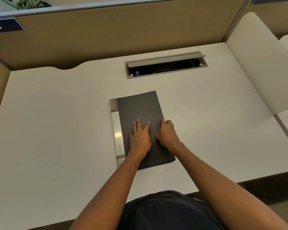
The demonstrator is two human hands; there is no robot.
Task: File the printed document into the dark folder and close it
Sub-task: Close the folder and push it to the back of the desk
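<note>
The dark folder (pixel 138 108) lies closed and flat in the middle of the white desk (pixel 56 122), with a white and grey label strip along its left spine edge. My left hand (pixel 140 136) rests flat on the cover, fingers spread. My right hand (pixel 167 134) sits on the folder's right edge, fingers curled over that edge. No printed document is visible; whatever is inside the folder is hidden by the cover.
An open grey cable tray (pixel 165 65) is set into the desk behind the folder. Tan partition walls (pixel 106 30) enclose the desk at the back and left. A white curved divider (pixel 259 63) stands at the right.
</note>
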